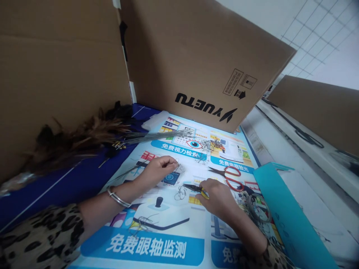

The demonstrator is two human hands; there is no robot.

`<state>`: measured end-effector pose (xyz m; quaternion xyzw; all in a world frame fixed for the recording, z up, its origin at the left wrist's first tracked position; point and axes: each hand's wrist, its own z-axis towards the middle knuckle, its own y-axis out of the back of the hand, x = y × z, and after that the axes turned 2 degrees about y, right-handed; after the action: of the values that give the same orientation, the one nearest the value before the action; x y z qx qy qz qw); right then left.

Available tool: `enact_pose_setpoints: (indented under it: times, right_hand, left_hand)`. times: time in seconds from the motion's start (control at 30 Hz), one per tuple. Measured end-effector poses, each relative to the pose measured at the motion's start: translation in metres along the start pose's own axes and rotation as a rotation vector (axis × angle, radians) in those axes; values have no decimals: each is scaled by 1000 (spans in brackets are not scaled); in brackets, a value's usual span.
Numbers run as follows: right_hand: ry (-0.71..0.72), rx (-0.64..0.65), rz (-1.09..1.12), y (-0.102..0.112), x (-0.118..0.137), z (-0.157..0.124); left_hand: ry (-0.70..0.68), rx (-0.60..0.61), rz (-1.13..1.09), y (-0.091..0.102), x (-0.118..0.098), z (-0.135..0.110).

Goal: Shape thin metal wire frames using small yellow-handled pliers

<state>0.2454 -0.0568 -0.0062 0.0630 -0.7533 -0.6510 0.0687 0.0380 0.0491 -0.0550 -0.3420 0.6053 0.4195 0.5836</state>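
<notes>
We observe two bare hands above a printed sheet (196,170). The left hand (157,170) is left of the sheet's middle, with a bracelet (119,198) at its wrist. Its fingers are curled, with the fingertips drawn together. We see a thin wire (181,167) at these tips; the detail is too fine, so we cannot tell whether the fingers grasp it.

The right hand (217,196) is to the right, its fingers wrapped around the yellow handles of the pliers (193,188). The pliers point left, toward the left hand. We cannot tell whether their nose is parted. We locate a wire loop (180,193) on the sheet, just below the nose of the pliers.

We find scissors (235,178) with red handles just beyond the right hand, blades pointing left. A wire coil (258,208) is just right of the right forearm, beside a teal box (293,220). Wire scraps (143,223) lie near the sheet's lower left.

Beyond the left hand, we note a bundle of stems (157,136) across the sheet's edge, with feathers (105,123) at its left, over a blue surface (92,168). A cardboard panel (179,56) stands upright at the back; a second panel (61,63) stands at the left.
</notes>
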Motion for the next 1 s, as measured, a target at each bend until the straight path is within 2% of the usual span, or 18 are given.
enact_pose_setpoints:
  times: [0.23, 0.43, 0.77, 1.0]
  right_hand:
    - [63, -14, -55, 2, 0, -1]
    - [114, -79, -139, 3, 7, -1]
    - [157, -188, -197, -14, 11, -2]
    - [156, -373, -338, -16, 2, -5]
  left_hand:
    - [-3, 10, 15, 1, 1, 0]
    - [-14, 2, 14, 0, 1, 0]
    - [-24, -9, 8, 0, -2, -1]
    - [-19, -16, -13, 1, -3, -1]
